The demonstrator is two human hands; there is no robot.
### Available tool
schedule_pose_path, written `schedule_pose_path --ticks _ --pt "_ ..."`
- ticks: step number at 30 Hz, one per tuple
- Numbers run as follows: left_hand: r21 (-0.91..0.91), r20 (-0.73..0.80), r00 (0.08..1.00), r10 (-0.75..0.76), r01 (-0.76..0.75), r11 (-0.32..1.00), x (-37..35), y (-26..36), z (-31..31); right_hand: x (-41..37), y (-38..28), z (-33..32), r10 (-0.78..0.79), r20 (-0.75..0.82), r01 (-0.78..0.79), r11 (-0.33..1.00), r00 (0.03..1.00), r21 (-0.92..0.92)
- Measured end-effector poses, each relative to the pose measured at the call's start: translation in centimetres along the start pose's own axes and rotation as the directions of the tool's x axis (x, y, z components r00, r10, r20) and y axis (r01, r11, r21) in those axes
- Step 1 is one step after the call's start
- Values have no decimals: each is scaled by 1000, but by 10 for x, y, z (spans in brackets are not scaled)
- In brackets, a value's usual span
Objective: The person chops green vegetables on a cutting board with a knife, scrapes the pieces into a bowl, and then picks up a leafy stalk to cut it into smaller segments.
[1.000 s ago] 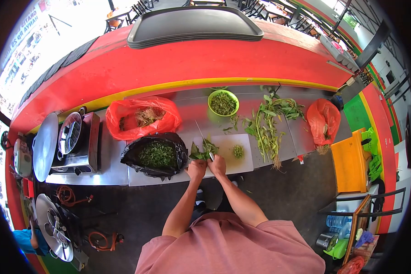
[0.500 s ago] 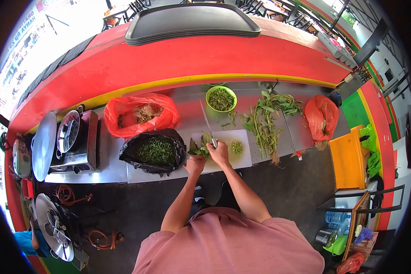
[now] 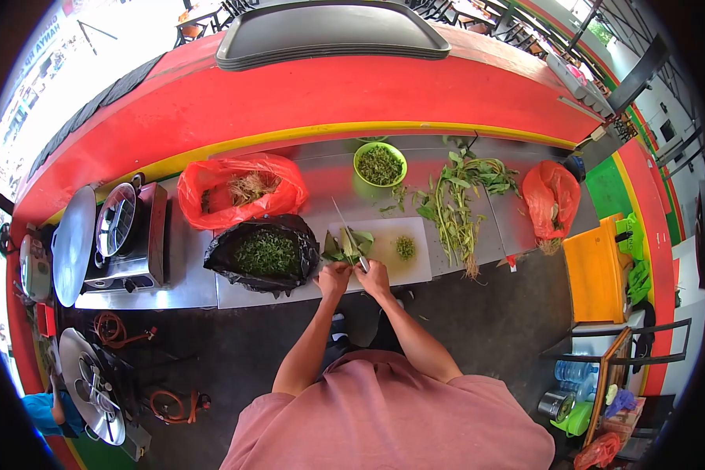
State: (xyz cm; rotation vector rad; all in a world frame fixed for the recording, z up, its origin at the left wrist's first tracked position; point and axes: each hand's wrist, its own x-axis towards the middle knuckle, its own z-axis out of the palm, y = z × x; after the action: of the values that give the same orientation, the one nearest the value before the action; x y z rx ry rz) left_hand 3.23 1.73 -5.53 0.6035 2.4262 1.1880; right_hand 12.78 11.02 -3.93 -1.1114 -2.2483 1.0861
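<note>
- The knife (image 3: 363, 262) is gripped by its handle in the right hand (image 3: 374, 277), fingers wrapped round it, and its blade is slanted forward and leftward across the leaves (image 3: 352, 244).
- Just beside it, the left hand (image 3: 334, 280) is curled shut, apparently clamped on the near end of those leaves, though the fingertips are hidden from above.
- A cutting step seems to be in hand here — a steady hold on the bunch and fingers kept clear of the edge are called for.
- Both forearms are stretched forward and drawn inward, the wrists brought low over the near edge of the white board (image 3: 417, 234), where the leaves are held on its left half.
- On the board's right half, a small chopped pile (image 3: 406, 248) is seen.
- Farther out on the bench (image 3: 192, 270) — a black bag of cut greens (image 3: 265, 255) at left, a green bowl (image 3: 382, 184) beyond, uncut stems (image 3: 456, 210) at right.
</note>
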Motion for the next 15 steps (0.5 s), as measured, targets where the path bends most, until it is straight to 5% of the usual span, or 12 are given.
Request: schedule_pose_path --ticks 8,12,15 --pt "-198 84 993 78 -60 978 6 -21 1 5 12 -3 152 -133 -149 988 979 33" --pt "-142 128 988 87 -68 988 8 -4 -6 15 21 1 120 -272 -125 992 955 0" --pt "-44 132 991 -13 19 999 6 14 -11 27 34 6 124 -190 -132 991 974 -26"
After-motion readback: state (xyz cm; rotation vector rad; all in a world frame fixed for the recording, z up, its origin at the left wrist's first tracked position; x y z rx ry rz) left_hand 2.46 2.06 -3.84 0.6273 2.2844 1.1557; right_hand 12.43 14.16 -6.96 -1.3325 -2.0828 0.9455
